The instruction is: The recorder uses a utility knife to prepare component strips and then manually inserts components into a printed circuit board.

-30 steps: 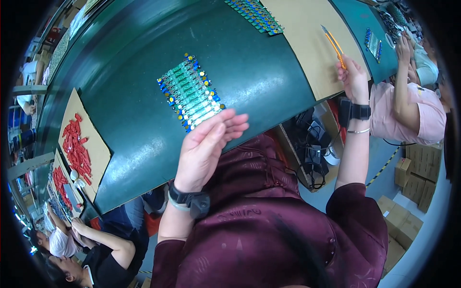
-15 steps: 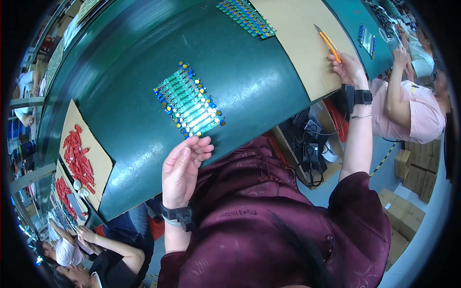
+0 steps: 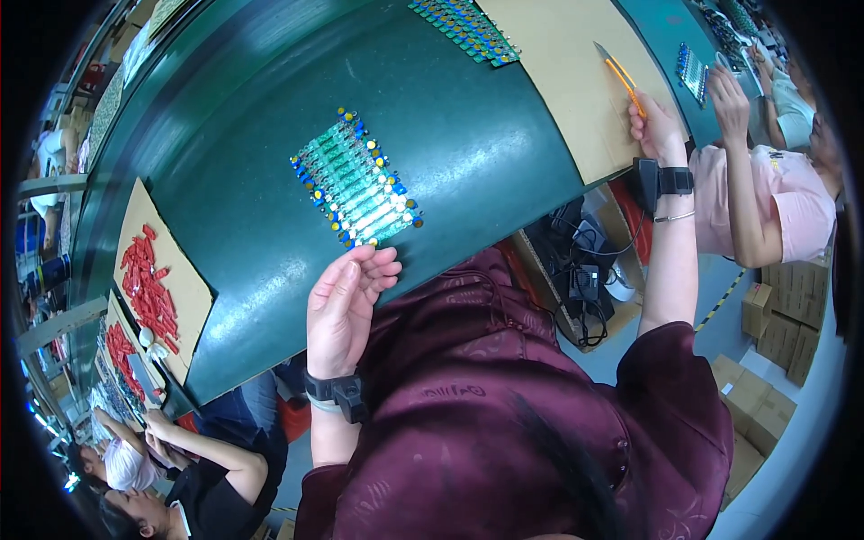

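Observation:
My right hand (image 3: 661, 129), at the upper right over a cardboard sheet, is closed round the ends of small pliers (image 3: 621, 76) with slim orange handles and a dark pointed tip. The pliers point away from me, apart from the boards. My left hand (image 3: 353, 297) is half open near the table's front edge, its fingers loosely curled and nothing visible in them. Its fingertips are right by the near end of a row of narrow green circuit boards (image 3: 355, 180); I cannot tell whether they touch. Blue and yellow round parts line both sides of that row.
Another group of boards (image 3: 468, 31) lies at the far edge of the green table (image 3: 243, 135), beside the cardboard sheet (image 3: 585, 144). Red pieces (image 3: 148, 283) are piled on cardboard at left. A carton of cables (image 3: 580, 261) stands below the table. Co-workers sit on both sides.
The view has shifted slightly. My hands keep nearly the same places, with the pliers still in the right. The co-worker in pink at right has raised a hand.

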`<state>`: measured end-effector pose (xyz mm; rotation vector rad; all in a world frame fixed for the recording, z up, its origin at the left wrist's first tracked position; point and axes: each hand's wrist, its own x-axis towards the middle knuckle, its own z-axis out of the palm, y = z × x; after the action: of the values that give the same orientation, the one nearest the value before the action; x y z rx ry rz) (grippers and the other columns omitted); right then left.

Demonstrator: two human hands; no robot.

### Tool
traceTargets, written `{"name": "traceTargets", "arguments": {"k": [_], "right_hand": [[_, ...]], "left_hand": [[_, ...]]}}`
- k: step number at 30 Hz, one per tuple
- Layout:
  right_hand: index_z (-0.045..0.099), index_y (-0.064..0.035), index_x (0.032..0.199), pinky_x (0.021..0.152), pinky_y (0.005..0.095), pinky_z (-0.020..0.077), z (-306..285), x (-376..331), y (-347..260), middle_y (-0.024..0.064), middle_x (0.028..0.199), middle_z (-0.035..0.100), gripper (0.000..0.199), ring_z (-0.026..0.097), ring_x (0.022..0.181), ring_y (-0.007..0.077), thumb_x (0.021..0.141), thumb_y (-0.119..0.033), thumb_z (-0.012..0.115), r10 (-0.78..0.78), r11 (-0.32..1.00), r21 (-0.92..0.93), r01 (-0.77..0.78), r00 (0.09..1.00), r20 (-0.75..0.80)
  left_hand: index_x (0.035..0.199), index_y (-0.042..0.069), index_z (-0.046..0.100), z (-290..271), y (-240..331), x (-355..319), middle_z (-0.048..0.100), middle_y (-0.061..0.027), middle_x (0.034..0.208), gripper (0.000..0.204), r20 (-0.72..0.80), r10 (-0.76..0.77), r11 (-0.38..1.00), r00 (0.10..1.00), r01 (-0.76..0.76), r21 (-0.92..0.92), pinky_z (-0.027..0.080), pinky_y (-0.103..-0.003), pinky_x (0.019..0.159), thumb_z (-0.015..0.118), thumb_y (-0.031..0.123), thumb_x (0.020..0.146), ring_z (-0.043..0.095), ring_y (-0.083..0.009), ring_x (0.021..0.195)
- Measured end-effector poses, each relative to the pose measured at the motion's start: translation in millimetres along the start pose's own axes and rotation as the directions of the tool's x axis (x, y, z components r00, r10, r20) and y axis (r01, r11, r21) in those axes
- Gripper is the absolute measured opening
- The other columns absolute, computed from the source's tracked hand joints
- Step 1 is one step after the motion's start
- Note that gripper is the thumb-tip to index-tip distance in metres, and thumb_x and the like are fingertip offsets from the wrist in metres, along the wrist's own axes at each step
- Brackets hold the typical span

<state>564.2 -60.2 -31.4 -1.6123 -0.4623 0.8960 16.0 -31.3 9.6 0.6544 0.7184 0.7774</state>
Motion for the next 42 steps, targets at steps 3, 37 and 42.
{"name": "traceTargets", "arguments": {"k": [3, 37, 42], "right_hand": [[0.062, -0.0036, 0.101, 0.044, 0.0215, 0.0389, -7, 1, -7, 0.0014, 0.074, 0.061, 0.024, 0.049, 0.051, 0.0063, 0.1, -0.028, 0.062, -0.029, 0.998, -0.064, 0.026, 0.998, -0.055], [0.062, -0.0045, 0.09, 0.059, 0.0324, 0.048, 313, -253, 17, 0.0075, 0.08, 0.058, 0.02, 0.059, 0.066, 0.0214, 0.084, -0.014, 0.078, -0.461, 0.433, -0.434, 0.79, 0.608, 0.646], [0.063, -0.0043, 0.091, 0.059, 0.0335, 0.0484, 324, -253, 22, 0.0069, 0.081, 0.058, 0.022, 0.059, 0.066, 0.0206, 0.083, -0.017, 0.079, -0.44, 0.262, -0.552, 0.791, 0.608, 0.662]], "left_hand": [[0.126, -0.003, 0.06, -1, 1, 0, 0.067, -0.0199, 0.119, 0.031, -0.023, 0.0, 1.0, 1.0, 0.0, -0.001, 0.053, -0.038, 0.095, 0.051, 0.018, 0.105, 0.067, -0.0273, 0.106], [0.098, 0.001, 0.063, -42, 28, 8, 0.07, -0.0052, 0.095, 0.02, -0.136, 0.396, 0.729, 0.908, -0.221, 0.648, 0.051, -0.025, 0.073, 0.054, 0.017, 0.105, 0.063, -0.0088, 0.081], [0.101, 0.003, 0.063, -28, 25, 20, 0.07, -0.007, 0.104, 0.01, -0.076, 0.456, 0.718, 0.887, -0.316, 0.62, 0.052, -0.03, 0.079, 0.055, 0.01, 0.101, 0.065, -0.0162, 0.088]]}}
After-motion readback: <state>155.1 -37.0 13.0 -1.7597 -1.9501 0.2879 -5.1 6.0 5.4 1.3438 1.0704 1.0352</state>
